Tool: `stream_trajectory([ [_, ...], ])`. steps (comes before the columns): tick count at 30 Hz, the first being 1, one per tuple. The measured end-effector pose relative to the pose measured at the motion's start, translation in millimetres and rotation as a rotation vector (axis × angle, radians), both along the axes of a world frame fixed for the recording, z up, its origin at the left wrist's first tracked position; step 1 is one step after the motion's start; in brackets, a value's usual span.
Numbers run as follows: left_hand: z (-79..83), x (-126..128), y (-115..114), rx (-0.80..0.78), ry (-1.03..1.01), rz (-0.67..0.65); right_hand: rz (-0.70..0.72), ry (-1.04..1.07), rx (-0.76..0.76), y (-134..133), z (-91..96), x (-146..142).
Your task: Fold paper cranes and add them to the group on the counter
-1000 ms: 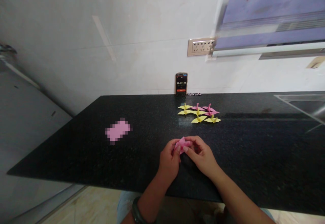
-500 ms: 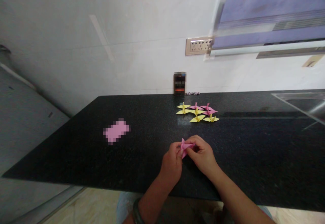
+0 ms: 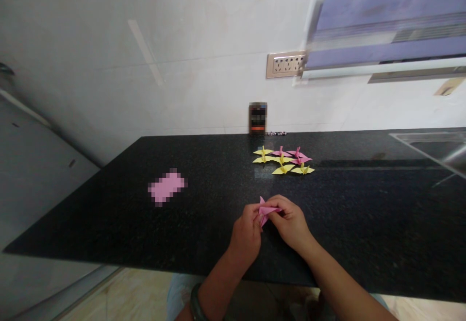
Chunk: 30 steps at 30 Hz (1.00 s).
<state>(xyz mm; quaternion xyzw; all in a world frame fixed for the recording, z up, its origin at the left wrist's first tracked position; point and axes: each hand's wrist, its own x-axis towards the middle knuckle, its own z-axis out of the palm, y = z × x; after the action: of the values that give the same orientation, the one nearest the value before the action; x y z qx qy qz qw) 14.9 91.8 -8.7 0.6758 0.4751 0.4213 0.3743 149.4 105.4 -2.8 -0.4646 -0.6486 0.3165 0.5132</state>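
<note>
Over the near part of the black countertop, my left hand and my right hand pinch a pink origami crane between them. My left fingers hold its left side, and my right thumb and fingers grip the right. Part of the folded paper is hidden by the fingers. Beyond my hands sits a group of finished cranes, with several yellow cranes and 3 pink cranes close together in rows.
A pixelated pink patch lies on the left of the countertop. A blurred phone-like object leans on the wall beside a beaded strand. At the right is a sink; a wall socket is above.
The pink paper has shifted slightly in my fingers, with its points at a different angle. Both hands stay in nearly the same place.
</note>
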Motion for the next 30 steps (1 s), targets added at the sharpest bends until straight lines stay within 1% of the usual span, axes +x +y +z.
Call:
stream_trajectory([
  [3, -0.3, 0.2, 0.1, -0.011, -0.027, 0.013, -0.026, 0.007, -0.014, -0.8, -1.0, -2.2],
  [5, -0.8, 0.0, 0.8, -0.031, -0.048, 0.032, -0.031, 0.037, -0.067, -0.7, -1.6, -3.2],
  [9, -2.4, -0.8, 5.0, -0.132, -0.131, 0.060, -0.004, 0.209, -0.232, -1.0, 0.7, -3.6],
  [11, -3.6, -1.2, 8.0, -0.189, -0.207, 0.053, 0.041, 0.291, -0.271, -1.7, 3.1, -3.2],
  [13, -4.7, -1.7, 10.9, -0.241, -0.301, 0.040, 0.094, 0.329, -0.280, -2.0, 4.2, -2.7],
  [15, -5.1, -2.2, 13.1, -0.289, -0.397, 0.033, 0.122, 0.311, -0.266, -1.4, 3.1, -2.4],
  [18, -3.6, -3.0, 14.9, -0.359, -0.482, 0.040, 0.098, 0.239, -0.242, 0.7, -0.9, -2.4],
  [21, 0.0, -4.1, 14.8, -0.384, -0.481, 0.022, 0.076, 0.210, -0.267, 2.2, -3.7, -2.7],
  [25, 4.0, -6.0, 14.0, -0.352, -0.455, -0.003, 0.082, 0.236, -0.291, 2.3, -4.1, -3.3],
  [30, 2.1, -6.9, 14.8, -0.342, -0.376, -0.034, 0.105, 0.258, -0.296, 2.3, -4.0, -3.6],
])
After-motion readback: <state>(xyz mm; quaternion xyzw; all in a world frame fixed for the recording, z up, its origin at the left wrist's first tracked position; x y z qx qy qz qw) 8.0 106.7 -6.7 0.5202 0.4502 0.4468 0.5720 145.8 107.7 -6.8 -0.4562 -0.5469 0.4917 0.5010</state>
